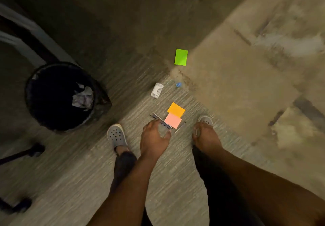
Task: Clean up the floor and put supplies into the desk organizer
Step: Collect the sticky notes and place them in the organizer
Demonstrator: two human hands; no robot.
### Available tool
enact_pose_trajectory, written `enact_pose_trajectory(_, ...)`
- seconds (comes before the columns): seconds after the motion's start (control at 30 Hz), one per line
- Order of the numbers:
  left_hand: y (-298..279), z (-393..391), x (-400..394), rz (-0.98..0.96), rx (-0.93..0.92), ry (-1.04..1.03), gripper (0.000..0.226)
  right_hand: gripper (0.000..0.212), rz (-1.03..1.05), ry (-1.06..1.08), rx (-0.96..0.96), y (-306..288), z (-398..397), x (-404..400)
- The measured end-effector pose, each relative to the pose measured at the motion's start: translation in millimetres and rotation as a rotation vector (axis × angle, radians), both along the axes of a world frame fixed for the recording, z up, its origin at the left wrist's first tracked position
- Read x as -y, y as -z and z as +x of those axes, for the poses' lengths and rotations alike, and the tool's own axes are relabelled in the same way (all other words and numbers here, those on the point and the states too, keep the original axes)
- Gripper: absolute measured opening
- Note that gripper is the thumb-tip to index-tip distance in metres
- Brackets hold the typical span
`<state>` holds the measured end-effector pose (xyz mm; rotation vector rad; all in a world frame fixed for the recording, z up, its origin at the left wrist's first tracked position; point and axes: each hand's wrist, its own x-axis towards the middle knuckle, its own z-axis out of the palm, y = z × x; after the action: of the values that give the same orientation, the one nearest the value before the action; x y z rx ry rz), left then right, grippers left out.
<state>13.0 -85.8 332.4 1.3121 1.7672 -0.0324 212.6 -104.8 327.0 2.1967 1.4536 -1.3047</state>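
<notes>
Between the shoes on the carpet, left hand (154,137) spread over pens (161,121) beside pink sticky pad (173,120); right hand (204,136) loosely curled, empty; best gather pens parallel.

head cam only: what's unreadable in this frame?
- Pens: partly covered by the left hand and the pink note; count unclear.
- Right hand: blurred; grip unclear.
- Small blue object: too small to identify.
- Bin: dark inside; only crumpled paper shows.
- Desk organizer: not in view.
</notes>
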Motion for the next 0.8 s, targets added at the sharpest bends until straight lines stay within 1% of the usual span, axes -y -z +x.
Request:
enact_pose_trajectory(0.13, 86.8, 24.0, 10.3, -0.057, -0.028, 0.055, 0.051, 0.026, -0.098, 0.024, -0.012, 93.3, 17.0, -2.0)
enact_pose_trajectory(0.3, 206.3, 41.2, 20.2, -0.127, -0.093, 0.097, 0.054, 0.028, -0.193, 0.095, -0.016, 215.4, 21.4, -0.9)
enact_pose_trajectory(0.4, 275.8, 52.4, 26.1, -0.153, -0.157, 0.137, 0.053, 0.026, -0.173, 0.132, -0.009, 281.2, 22.1, 5.1)
enact_pose_trajectory(0.47, 314.3, 62.9, 30.0, -0.151, -0.205, 0.171, 0.055, 0.03, -0.1, 0.082, 0.017, 319.0, 23.5, 7.1)
enact_pose_trajectory(0.57, 358.0, 76.7, 35.0, -0.105, -0.296, 0.226, 0.068, 0.043, 0.038, 0.001, 0.051, 357.3, 20.8, -3.4)
enact_pose_trajectory(0.67, 384.6, 86.0, 40.5, -0.06, -0.422, 0.222, 0.08, 0.056, 0.154, -0.081, 0.123, 381.1, 14.8, -13.2)
enact_pose_trajectory(0.73, 393.5, 92.4, 44.4, -0.02, -0.473, 0.226, 0.081, 0.061, 0.171, -0.13, 0.178, 393.1, 12.1, -13.1)
enact_pose_trajectory(0.8, 399.8, 97.1, 46.4, -0.006, -0.496, 0.217, 0.077, 0.063, 0.167, -0.156, 0.212, 402.3, 11.3, -10.8)
